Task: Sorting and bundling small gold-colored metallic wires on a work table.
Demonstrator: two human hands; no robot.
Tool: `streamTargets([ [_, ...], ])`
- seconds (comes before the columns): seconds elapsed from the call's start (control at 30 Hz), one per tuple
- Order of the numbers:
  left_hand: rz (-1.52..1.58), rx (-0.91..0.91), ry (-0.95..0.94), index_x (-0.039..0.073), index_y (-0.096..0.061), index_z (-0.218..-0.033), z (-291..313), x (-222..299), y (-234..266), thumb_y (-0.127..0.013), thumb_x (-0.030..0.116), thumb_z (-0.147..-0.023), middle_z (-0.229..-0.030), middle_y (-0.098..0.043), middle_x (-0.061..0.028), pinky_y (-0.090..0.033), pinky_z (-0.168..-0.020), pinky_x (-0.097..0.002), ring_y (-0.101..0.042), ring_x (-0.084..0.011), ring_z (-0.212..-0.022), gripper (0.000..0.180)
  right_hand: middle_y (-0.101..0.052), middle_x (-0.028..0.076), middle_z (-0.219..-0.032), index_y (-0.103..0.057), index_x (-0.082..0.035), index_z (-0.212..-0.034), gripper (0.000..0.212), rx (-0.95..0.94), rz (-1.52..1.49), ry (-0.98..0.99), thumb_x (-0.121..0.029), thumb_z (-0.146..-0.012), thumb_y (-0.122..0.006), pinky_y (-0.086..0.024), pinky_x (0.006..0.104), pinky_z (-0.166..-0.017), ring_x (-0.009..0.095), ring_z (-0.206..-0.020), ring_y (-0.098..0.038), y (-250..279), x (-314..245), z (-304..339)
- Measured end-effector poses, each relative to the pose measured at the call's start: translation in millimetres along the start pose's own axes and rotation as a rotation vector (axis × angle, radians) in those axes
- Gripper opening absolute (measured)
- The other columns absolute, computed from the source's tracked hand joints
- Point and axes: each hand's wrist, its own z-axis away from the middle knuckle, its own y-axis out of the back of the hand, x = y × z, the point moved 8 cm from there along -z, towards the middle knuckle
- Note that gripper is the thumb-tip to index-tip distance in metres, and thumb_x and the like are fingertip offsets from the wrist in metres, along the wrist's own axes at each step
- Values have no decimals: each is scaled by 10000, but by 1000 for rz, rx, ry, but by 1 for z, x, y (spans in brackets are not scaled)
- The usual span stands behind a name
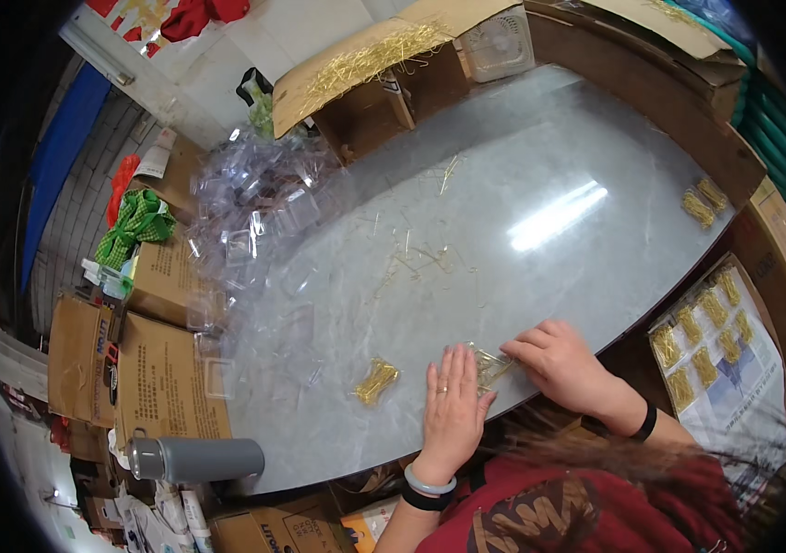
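My left hand (pixel 451 392) lies flat on the grey table (pixel 586 267), fingers stretched out. Its thumb side is against a small bunch of gold wire hooks (pixel 492 367). From the other side my right hand (pixel 559 364) reaches in with bent fingers, its fingertips closed at the end of these hooks. Part of the bunch is hidden between both hands. Left of my left hand sits a neat bundle of gold wire hooks (pixel 376 381), seemingly in a clear plastic box. Several loose gold hooks (pixel 420 258) are scattered farther up the table.
Many clear plastic boxes (pixel 264 212) pile up on the left. A grey bottle (pixel 199 459) lies at the near left edge. Gold hooks (pixel 374 60) heap on a cardboard shelf (pixel 296 97) at the back. More bundles (pixel 697 208) are at the right edge and on a paper-covered surface (pixel 734 387).
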Motion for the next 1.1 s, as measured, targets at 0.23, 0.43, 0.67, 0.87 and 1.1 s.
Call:
streamTargets([
  [0.23,36,-24,-86,-36,-342,-1540,-1,1,4,-563,97,-991,-1586,-379,-215,-221,-1226,-543,-334,-400,-1483,606,-683,95,-1098,-654,-37,-1200,425,59,-165,63,-63,-783,-735,-499,396,-874,282,-974,-618,-8,-14,-2],
  [0.43,143,-39,-83,-48,-320,-1539,1,-7,2,-568,113,-988,-1565,-397,-221,-241,-1218,-551,-360,-385,-1467,626,-654,100,-1189,-614,-48,-1277,549,-64,-110,103,-211,-788,-805,-445,445,-961,288,-1096,-584,-19,-2,1],
  [0.67,242,112,25,-53,-259,-1557,11,-10,12,-656,103,-944,-1526,-399,-289,-286,-1201,-547,-393,-472,-1408,747,-561,153,-1401,-468,-34,-1449,761,-130,-13,123,-321,-822,-792,-343,517,-1145,325,-1344,-492,-21,-10,-7],
  [0.87,284,91,74,-51,-253,-1559,10,-14,10,-652,71,-940,-1511,-408,-290,-313,-1189,-540,-404,-474,-1397,746,-544,177,-1425,-482,-22,-1435,686,-245,-204,315,-194,-835,-767,-339,497,-1180,343,-1400,-451,-47,-14,-16],
  [1.1,177,59,-32,-47,-319,-1533,7,-7,12,-627,23,-931,-1457,-459,-261,-304,-1193,-550,-422,-434,-1393,680,-631,79,-1119,-665,-84,-1135,337,155,-24,-22,-103,-807,-740,-452,427,-953,299,-1051,-596,-3,2,11],
])
